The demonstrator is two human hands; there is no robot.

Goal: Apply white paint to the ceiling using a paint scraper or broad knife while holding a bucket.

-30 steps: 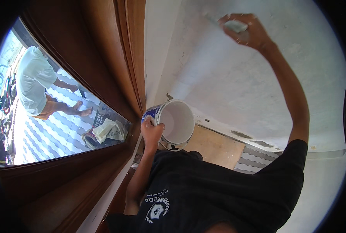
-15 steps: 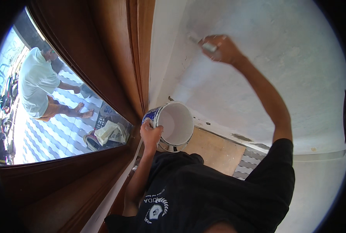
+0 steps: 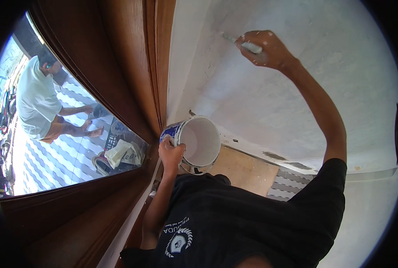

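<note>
My left hand (image 3: pixel 171 154) grips the rim of a white plastic bucket (image 3: pixel 209 138) with a blue outer side. The bucket is tilted toward me, so its pale inside shows, with a layer of whitish paint at the bottom. Up and to the right, my right hand (image 3: pixel 267 50) is closed round the pale handle of a paintbrush (image 3: pixel 252 47). The brush's tip points left, at the whitish, patchy wall (image 3: pixel 297 98); whether its bristles touch the wall I cannot tell. White specks dot my right hand.
Left of the bucket stands a brown wooden frame (image 3: pixel 132 67) with a glass pane. Through the glass, a person (image 3: pixel 38 98) in a white shirt sits near a pale bag (image 3: pixel 121 154). A tan board (image 3: pixel 241 172) lies on the striped floor (image 3: pixel 288 185) below the wall.
My right hand has shifted right and slightly up with the brush, which now shows more clearly. The bucket and my left hand sit slightly further left in the view.
</note>
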